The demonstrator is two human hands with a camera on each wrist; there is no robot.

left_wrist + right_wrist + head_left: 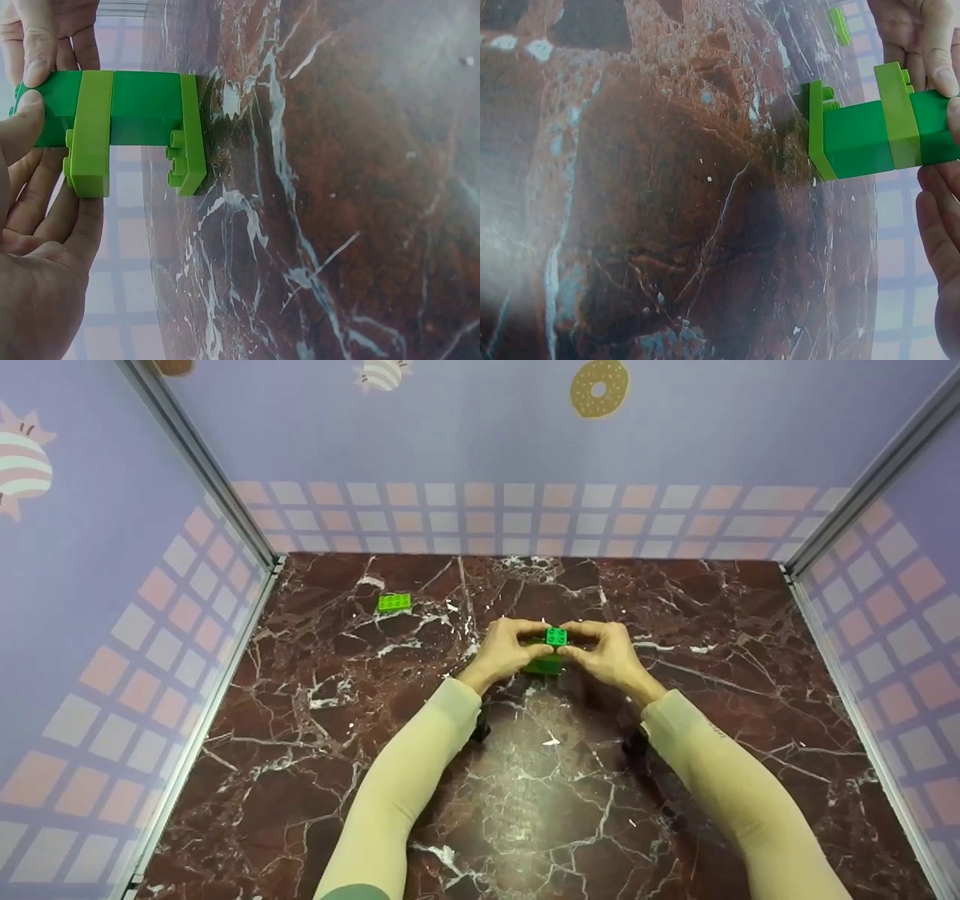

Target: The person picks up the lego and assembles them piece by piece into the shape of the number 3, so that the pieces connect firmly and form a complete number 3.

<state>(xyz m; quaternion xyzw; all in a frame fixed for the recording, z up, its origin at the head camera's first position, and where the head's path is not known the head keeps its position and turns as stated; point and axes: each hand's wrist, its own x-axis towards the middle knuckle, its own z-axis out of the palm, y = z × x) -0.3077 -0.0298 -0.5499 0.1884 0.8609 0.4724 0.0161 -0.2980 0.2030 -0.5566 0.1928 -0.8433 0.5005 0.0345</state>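
Note:
A stack of bricks stands on the table: a light green plate (193, 135) at the bottom, a dark green block (146, 109), another light green plate (93, 127), and a dark green block (556, 637) on top. Thumb and fingers of the left hand (506, 649) pinch the top block from the left. From the right, the right hand (606, 651) pinches the same block. Both light green plates stick out to one side past the dark blocks, with studs showing. The fingertips of the two hands nearly meet at the top block.
A separate light green brick (394, 602) lies on the dark red marbled table (525, 810) at the back left. Patterned panels (480, 450) enclose the table at the back and both sides, with metal posts at the corners.

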